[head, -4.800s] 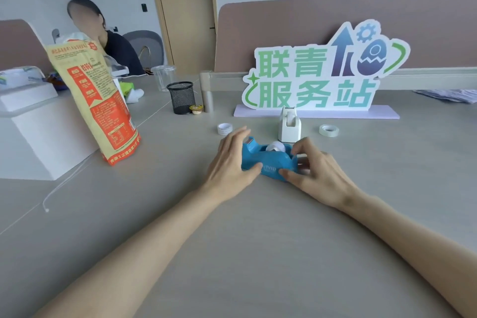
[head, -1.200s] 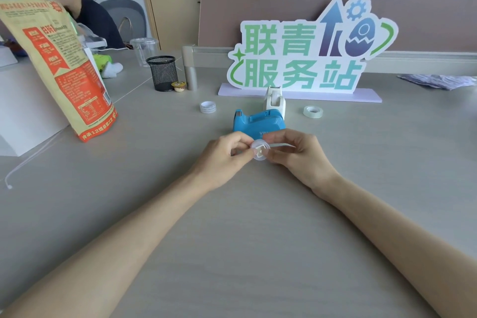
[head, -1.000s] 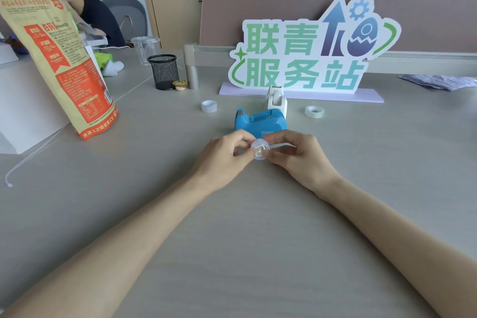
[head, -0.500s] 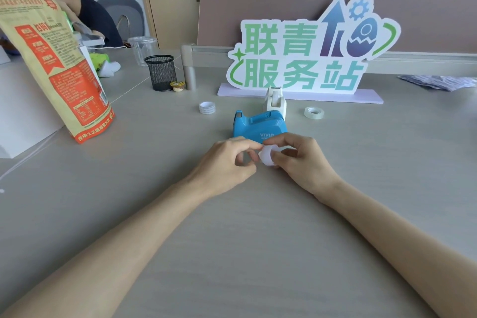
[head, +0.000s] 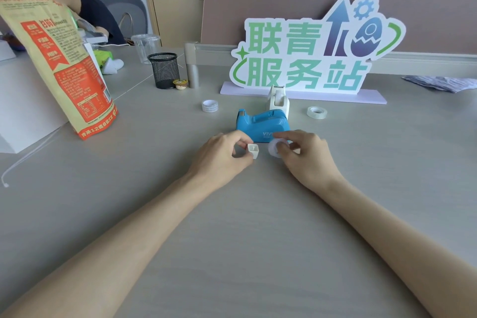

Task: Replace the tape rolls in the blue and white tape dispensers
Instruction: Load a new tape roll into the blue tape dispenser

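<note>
On the bench (head: 258, 227), the left hand (head: 222, 156) pinches a small white spindle (head: 253, 150) and the right hand (head: 308, 159) curls round a pale tape roll (head: 274, 149), the two just apart. The blue dispenser (head: 263, 124) sits close behind, covering the white dispenser (head: 278, 98) at its foot. A spare roll (head: 209, 106) lies left, a second spare roll (head: 317, 112) right; sign (head: 309, 51), mesh cup (head: 164, 70) and orange bag (head: 59, 72) stand farther off

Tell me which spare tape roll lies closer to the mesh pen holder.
The white roll with the printed core, left of the blue dispenser. The translucent roll lies on the other side, right of the white dispenser.
</note>
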Tool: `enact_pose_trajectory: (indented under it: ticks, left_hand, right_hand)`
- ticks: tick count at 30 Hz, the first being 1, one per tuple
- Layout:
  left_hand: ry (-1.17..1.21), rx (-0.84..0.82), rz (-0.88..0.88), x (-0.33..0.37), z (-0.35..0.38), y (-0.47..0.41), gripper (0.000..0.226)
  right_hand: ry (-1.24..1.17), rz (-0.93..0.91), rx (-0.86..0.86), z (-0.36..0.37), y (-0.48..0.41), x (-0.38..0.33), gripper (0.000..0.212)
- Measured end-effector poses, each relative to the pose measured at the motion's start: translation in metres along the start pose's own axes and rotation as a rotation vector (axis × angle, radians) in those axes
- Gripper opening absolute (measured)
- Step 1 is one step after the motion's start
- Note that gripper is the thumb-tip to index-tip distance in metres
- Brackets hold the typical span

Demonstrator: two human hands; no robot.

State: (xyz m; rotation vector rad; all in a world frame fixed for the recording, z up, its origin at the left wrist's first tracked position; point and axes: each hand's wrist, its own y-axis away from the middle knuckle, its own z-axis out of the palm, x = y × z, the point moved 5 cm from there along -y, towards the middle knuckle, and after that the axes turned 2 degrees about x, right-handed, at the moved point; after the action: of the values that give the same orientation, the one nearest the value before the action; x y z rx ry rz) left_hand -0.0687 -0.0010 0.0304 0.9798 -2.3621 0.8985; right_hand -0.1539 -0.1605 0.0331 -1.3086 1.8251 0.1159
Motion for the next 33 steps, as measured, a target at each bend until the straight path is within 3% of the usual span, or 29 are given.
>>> enact_pose_trajectory:
  ticks: [3, 10, 15, 20, 24, 29, 33]
  left_hand:
    - [-0.001, -0.007, -0.029, -0.002, 0.001, -0.001, 0.017]
    - [-0.052, -0.026, -0.006, -0.001, 0.003, -0.001, 0.022]
    - [-0.187, -0.138, 0.027, -0.009, -0.003, -0.002, 0.047]
    - [-0.364, -0.011, 0.040, -0.038, -0.016, -0.016, 0.034]
    - [-0.413, 0.140, 0.000, -0.060, -0.021, -0.047, 0.034]
    - [-0.472, 0.031, -0.164, -0.089, -0.011, -0.087, 0.054]
    - [-0.492, 0.011, -0.240, -0.101, -0.007, -0.106, 0.048]
  right_hand:
    - [0.159, -0.020, -0.023, 0.007, -0.006, 0.000, 0.024]
    - [0.155, -0.016, 0.001, 0.006, -0.007, 0.002, 0.026]
    - [0.211, -0.273, 0.086, 0.005, 0.003, -0.018, 0.025]
    - [0.351, -0.501, 0.048, 0.017, 0.011, -0.033, 0.033]
    - [0.403, -0.485, -0.050, 0.033, -0.001, -0.037, 0.046]
    - [0.384, -0.452, -0.017, 0.036, -0.006, -0.035, 0.044]
    - [0.346, -0.445, -0.040, 0.037, -0.008, -0.032, 0.031]
